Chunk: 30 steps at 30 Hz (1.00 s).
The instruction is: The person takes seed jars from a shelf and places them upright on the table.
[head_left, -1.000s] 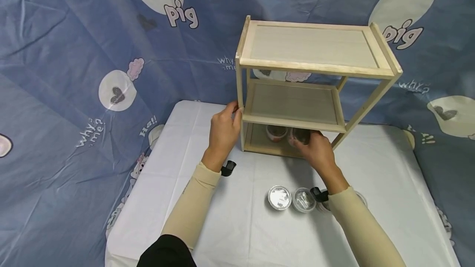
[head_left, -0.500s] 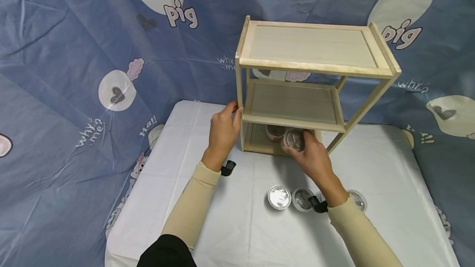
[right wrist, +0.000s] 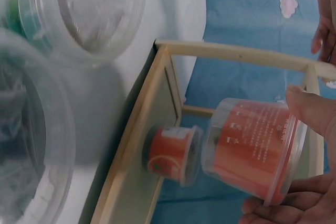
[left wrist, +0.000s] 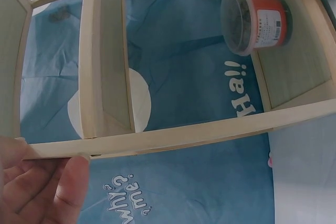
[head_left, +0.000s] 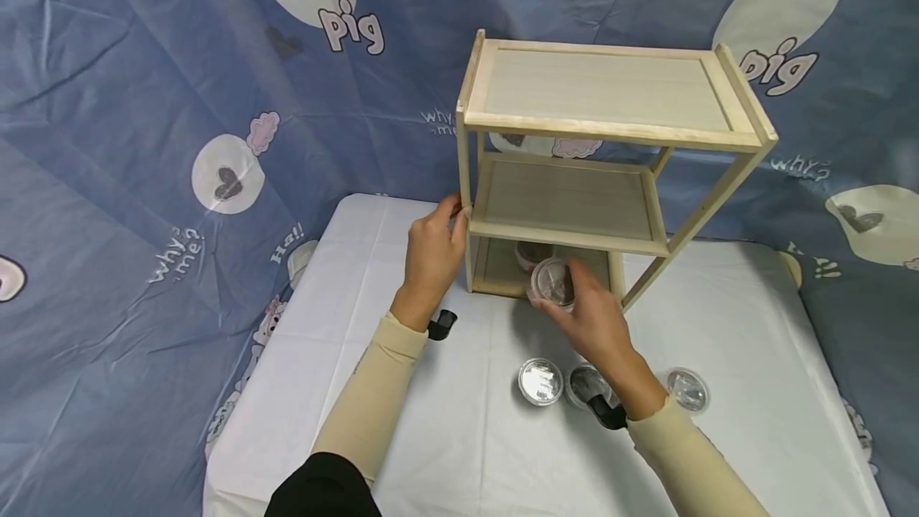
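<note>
A three-tier wooden rack [head_left: 610, 86] stands at the back of the table. My left hand [head_left: 434, 242] grips its left front post at middle-shelf height; in the left wrist view, the thumb and fingers [left wrist: 71, 182] meet that wood. My right hand [head_left: 596, 317] holds a clear-lidded plastic tub [head_left: 553, 282] by its lid end, just in front of the bottom shelf. A red label wraps this tub [right wrist: 252, 148], as the right wrist view shows. Behind it, a smaller-looking red-labelled tub [left wrist: 260, 22] rests on the bottom shelf, partly hidden in the head view.
On the white-covered table [head_left: 431, 437], nearer than the rack, sit a silvery-topped tub [head_left: 541, 382], another tub [head_left: 589, 383] partly under my right wrist, and a third tub [head_left: 688, 389] further right. A blue printed cloth [head_left: 215, 102] hangs behind.
My right hand has drawn the tub from the bottom shelf's right part leftward and toward the front edge. My left hand has stayed on the post.
</note>
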### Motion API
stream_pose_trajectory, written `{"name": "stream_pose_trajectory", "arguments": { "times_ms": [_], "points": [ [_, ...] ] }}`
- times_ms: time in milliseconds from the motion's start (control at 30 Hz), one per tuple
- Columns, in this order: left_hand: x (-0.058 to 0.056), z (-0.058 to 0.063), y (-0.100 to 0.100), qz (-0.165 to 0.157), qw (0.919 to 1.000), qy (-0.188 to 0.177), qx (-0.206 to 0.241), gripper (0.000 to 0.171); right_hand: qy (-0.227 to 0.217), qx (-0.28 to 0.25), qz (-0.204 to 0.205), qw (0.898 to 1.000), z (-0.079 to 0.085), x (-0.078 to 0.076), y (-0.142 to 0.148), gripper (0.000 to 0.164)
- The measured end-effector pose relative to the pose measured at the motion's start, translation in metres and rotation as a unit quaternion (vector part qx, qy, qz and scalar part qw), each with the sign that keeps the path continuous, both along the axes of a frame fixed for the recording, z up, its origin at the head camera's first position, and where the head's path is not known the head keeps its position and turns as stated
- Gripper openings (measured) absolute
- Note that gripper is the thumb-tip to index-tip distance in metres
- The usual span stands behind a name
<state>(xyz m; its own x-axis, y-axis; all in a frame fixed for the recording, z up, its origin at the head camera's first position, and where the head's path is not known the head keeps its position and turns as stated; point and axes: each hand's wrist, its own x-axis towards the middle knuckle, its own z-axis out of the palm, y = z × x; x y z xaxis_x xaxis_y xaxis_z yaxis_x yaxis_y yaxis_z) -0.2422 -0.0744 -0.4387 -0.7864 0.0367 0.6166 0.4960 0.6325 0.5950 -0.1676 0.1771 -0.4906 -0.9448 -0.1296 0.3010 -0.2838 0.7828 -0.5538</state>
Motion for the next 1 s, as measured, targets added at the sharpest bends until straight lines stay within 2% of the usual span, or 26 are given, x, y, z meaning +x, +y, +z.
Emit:
{"name": "stream_pose_trajectory", "arguments": {
  "times_ms": [200,533,800,1000],
  "points": [
    [0.000,0.001,0.000,0.001,1.0000,0.000,-0.002,0.023,0.003,-0.004,0.024,1.000,0.001,0.008,-0.008,0.075],
    [0.000,0.000,0.001,0.003,1.0000,0.001,-0.004,0.022,-0.003,0.005,0.038,0.999,-0.003,0.019,-0.018,0.080],
    [0.000,0.001,0.001,0.006,1.0000,-0.004,-0.003,0.023,-0.028,0.007,0.049,0.998,-0.010,0.028,-0.029,0.085],
    [0.000,0.000,0.000,0.011,0.9999,-0.005,-0.006,0.023,-0.017,0.015,0.071,0.997,-0.018,0.037,-0.039,0.088]
  ]
}}
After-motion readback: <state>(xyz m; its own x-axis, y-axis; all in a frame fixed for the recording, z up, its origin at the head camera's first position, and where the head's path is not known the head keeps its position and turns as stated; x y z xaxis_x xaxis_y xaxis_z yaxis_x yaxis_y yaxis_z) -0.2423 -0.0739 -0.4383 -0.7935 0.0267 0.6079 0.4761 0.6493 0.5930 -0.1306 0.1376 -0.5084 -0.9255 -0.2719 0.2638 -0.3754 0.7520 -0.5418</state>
